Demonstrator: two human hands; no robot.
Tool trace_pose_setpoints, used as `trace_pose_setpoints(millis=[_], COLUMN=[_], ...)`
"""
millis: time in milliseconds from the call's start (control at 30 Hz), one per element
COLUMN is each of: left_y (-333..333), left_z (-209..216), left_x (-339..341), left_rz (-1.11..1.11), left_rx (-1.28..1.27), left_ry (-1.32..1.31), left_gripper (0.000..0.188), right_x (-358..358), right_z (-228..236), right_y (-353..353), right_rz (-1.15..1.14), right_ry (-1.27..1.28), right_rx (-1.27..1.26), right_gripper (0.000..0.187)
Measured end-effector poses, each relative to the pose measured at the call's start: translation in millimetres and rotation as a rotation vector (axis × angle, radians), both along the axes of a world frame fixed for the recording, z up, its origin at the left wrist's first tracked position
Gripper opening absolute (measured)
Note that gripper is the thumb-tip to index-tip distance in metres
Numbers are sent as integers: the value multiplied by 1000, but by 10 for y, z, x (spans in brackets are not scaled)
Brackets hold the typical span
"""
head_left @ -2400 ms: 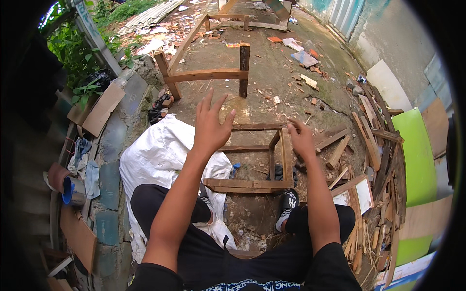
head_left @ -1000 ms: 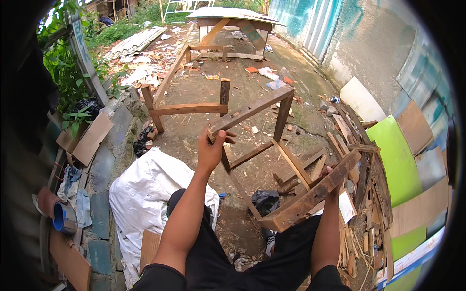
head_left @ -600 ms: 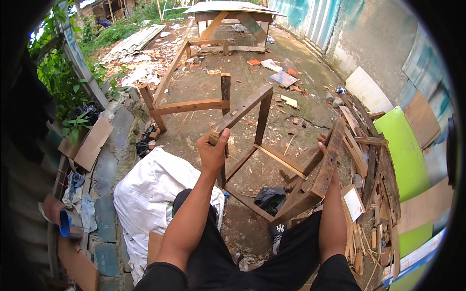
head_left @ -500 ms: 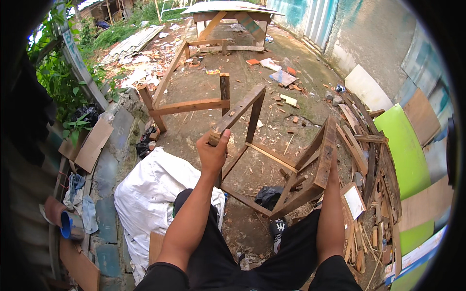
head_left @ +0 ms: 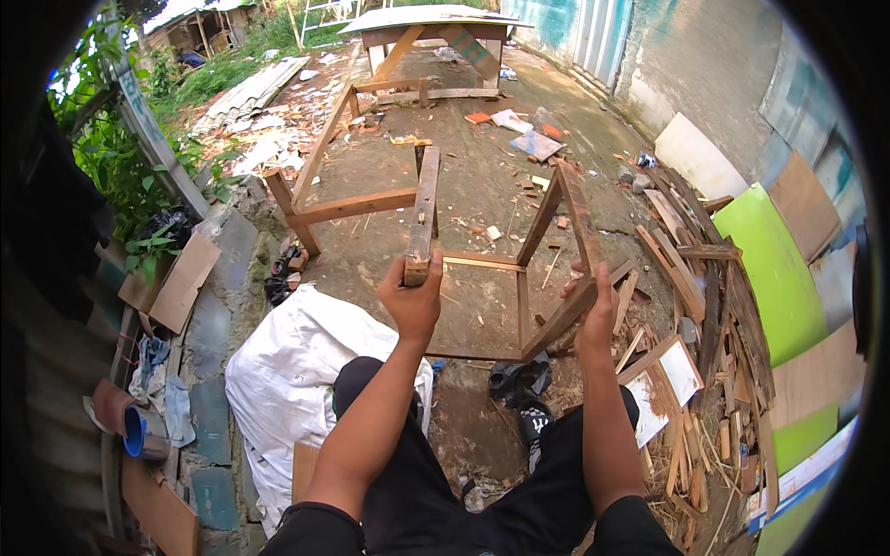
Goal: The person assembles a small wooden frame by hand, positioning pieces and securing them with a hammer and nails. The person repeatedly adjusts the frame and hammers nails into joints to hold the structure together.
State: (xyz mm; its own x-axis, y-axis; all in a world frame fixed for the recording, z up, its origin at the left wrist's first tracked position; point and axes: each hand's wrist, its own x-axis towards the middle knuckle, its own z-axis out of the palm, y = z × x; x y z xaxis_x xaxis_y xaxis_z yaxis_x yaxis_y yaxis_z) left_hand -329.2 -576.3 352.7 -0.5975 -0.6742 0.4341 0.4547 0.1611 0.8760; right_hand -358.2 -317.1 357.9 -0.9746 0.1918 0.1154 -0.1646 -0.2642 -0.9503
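Note:
An old wooden frame (head_left: 424, 208) made of joined bars stands in front of my knees. My left hand (head_left: 411, 304) is closed round the near end of its left bar, the thumb lying along the wood. On the opposite side my right hand (head_left: 598, 320) grips the right part of the same frame, fingers wrapped round the bar. A thin paler crossbar (head_left: 484, 262) joins the two sides lower down. Past the left side lies another wooden frame (head_left: 362, 203), with upright posts and a long rail running away from me.
A white sheet (head_left: 287, 371) lies beside my left knee. Scrap wood (head_left: 723, 334) is heaped on the right, with green panels (head_left: 774, 269) against the wall. A white-topped table (head_left: 436, 17) stands far ahead. Near my shoe is a black plastic bag (head_left: 519, 375); debris litters the ground.
The frame has turned and levelled between my hands. Its left bar now points straight away from me, and its right side has swung up and left. My right hand's grip has come into view.

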Motion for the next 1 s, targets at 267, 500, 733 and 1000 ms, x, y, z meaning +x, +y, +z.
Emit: trace_pose_setpoints(millis=[267,500,733,1000], left_y=[-37,16,75,54], left_z=[-155,-6,44,59], left_x=[53,-23,73,110], left_rz=[-387,-607,-640,-649], left_rx=[-28,366,308,294], left_ry=[-4,-221,-161,-96], left_gripper=[48,60,49,51], right_x=[65,103,183,155], right_z=[-5,-160,-23,-31], right_y=[69,182,228,313], right_rz=[-192,-221,-260,-246], right_ry=[108,228,207,238], right_rx=[-266,-130,-229,-233], right_gripper=[32,29,28,31])
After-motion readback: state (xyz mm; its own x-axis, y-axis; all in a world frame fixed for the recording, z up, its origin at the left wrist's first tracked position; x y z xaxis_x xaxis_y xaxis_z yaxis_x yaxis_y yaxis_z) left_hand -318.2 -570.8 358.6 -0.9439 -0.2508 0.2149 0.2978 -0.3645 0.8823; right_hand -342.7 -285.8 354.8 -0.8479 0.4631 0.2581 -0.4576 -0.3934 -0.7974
